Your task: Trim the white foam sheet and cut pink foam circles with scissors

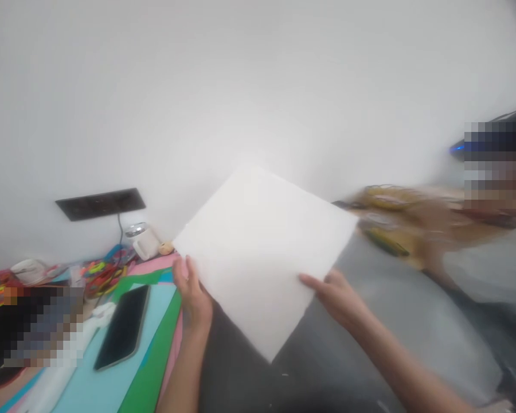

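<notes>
A stiff-looking white sheet [262,258], perhaps paper or thin board, is held up in front of me, turned so that one corner points down. My right hand [335,295] pinches its lower right edge, the thumb lying on top and the other fingers mostly beneath. At the lower left edge, my left hand [195,295] grips the sheet from the side, its fingers pointing up and its thumb not clearly visible. The picture is slightly blurred.
Left are coloured sheets [155,338], a phone [124,327], a white cup-like object [144,242] and tangled colourful cords [107,278]. A dark socket panel [101,203] is on the wall. Another person's blurred arm [434,246] reaches in at right, near yellowish packets [387,198].
</notes>
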A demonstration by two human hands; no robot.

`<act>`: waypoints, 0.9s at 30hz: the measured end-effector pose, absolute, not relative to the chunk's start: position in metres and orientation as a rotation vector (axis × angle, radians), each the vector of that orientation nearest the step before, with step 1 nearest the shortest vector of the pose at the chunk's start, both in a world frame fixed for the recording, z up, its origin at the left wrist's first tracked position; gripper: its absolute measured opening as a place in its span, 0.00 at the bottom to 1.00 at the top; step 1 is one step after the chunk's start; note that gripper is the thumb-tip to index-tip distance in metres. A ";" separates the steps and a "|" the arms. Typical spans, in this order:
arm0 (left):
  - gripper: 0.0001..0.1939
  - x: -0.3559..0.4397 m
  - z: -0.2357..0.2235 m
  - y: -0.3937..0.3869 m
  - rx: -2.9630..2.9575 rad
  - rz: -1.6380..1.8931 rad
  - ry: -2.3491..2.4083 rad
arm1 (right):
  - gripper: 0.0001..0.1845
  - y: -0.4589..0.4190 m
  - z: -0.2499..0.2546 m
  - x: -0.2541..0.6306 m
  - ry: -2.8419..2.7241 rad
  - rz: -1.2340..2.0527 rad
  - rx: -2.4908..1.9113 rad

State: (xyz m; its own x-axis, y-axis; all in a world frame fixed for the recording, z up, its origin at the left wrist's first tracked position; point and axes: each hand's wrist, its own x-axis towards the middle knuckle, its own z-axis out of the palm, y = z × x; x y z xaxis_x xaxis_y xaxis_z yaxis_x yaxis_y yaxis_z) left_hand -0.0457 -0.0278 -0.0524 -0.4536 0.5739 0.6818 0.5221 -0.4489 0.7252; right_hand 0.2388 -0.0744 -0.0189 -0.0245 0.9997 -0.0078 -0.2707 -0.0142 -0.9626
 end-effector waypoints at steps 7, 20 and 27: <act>0.15 -0.048 -0.041 -0.018 1.308 1.834 1.808 | 0.22 -0.032 -0.033 0.249 -0.832 1.161 -0.871; 0.18 -0.038 -0.024 0.005 1.120 1.710 1.545 | 0.12 0.075 0.063 0.261 -0.989 0.518 -0.885; 0.46 -0.075 0.031 0.024 0.805 1.513 0.930 | 0.15 0.092 0.056 0.271 -1.205 0.561 -0.913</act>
State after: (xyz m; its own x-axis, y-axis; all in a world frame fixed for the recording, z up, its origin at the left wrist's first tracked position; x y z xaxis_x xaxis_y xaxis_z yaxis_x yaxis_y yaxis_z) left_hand -0.0755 0.0237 0.0305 -0.1362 0.9907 -0.0040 -0.4511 -0.0584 0.8906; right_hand 0.2709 0.0921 0.0560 0.2920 0.7885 0.5413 0.0934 0.5397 -0.8366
